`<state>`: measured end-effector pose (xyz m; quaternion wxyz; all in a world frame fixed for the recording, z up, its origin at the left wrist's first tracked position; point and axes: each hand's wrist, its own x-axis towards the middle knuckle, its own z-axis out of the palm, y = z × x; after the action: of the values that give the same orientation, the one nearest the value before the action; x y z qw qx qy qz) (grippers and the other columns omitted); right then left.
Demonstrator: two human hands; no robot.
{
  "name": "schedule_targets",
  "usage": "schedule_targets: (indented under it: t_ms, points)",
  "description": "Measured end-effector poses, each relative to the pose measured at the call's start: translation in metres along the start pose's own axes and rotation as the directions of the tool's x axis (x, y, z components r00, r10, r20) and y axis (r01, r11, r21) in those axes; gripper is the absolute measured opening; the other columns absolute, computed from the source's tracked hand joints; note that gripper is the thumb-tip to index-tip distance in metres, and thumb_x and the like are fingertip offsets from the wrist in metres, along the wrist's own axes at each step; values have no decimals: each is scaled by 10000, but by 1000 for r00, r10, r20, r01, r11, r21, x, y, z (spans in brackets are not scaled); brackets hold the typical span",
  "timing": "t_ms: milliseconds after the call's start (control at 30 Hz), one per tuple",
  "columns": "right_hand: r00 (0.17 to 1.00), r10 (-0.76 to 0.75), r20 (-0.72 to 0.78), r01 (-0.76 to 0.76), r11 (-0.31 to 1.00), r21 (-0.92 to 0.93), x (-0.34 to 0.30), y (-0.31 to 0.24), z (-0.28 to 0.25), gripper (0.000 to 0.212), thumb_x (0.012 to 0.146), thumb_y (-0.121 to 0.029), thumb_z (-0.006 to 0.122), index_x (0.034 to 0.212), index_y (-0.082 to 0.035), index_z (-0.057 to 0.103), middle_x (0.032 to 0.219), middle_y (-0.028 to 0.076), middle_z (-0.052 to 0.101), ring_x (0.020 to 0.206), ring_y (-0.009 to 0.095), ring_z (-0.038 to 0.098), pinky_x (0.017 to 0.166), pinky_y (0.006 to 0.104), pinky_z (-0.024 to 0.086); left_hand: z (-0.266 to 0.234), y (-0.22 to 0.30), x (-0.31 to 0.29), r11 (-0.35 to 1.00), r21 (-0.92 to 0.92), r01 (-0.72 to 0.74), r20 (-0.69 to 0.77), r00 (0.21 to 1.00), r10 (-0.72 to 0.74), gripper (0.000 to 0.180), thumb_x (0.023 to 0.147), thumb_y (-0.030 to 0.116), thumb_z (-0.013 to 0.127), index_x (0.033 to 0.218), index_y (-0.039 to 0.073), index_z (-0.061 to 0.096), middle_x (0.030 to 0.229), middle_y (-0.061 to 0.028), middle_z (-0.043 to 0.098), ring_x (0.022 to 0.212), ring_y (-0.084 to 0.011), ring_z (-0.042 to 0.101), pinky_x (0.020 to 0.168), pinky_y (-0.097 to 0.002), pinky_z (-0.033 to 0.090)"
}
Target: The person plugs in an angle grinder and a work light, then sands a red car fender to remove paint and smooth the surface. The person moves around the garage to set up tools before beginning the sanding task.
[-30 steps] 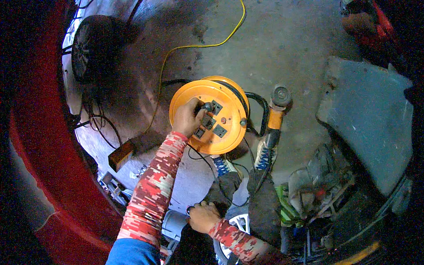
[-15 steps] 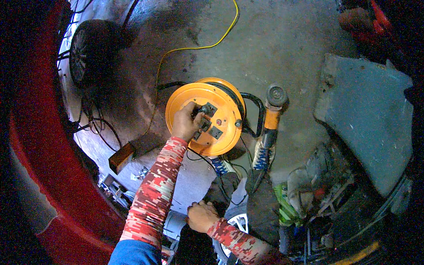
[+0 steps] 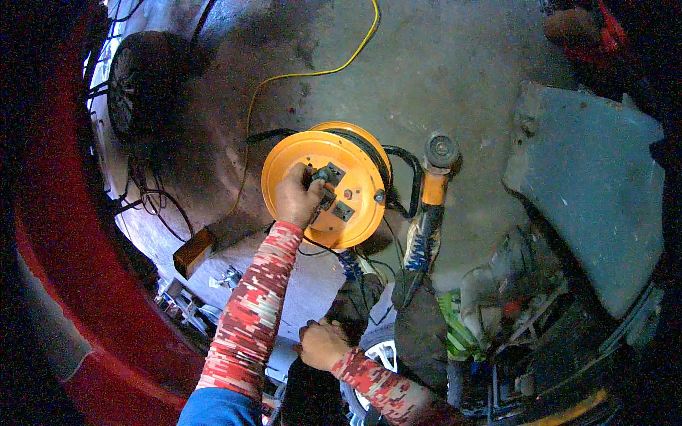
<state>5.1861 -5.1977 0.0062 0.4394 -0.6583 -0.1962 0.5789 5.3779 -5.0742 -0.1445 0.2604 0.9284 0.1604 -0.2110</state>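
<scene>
A yellow-orange cable reel stands on the floor, its face with several dark sockets turned up toward me. My left hand reaches over that face, thumb and fingers closed on a black plug at the upper sockets. Whether the plug's pins are in a socket is hidden. Close to my body, my right hand is curled into a fist beside my dark trouser leg; anything inside it is hidden. To the right of the reel, an orange and black angle grinder with a round disc lies by my shoe.
A yellow cord runs across the concrete floor. Left are a dark wheel, a wooden block and a red car body panel. On the right lies a grey metal sheet. Black cable loops hang near my feet.
The view has shifted slightly, so the reel sits a little further left. My left hand stays on the plug, and my right hand keeps its curled pose.
</scene>
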Motion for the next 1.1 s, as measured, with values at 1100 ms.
schedule_targets:
  t_ms: [1100]
  points:
    - [1000,27,8,-28,999,19,7,-8,-17,412,914,-405,636,956,-7,732,1034,251,711,1009,441,661,852,550,533,-12,48,26,773,473,-422,423,879,221,162,881,156,636,1006,56,655,882,-213,710,840,-405,709,745,-501,573]
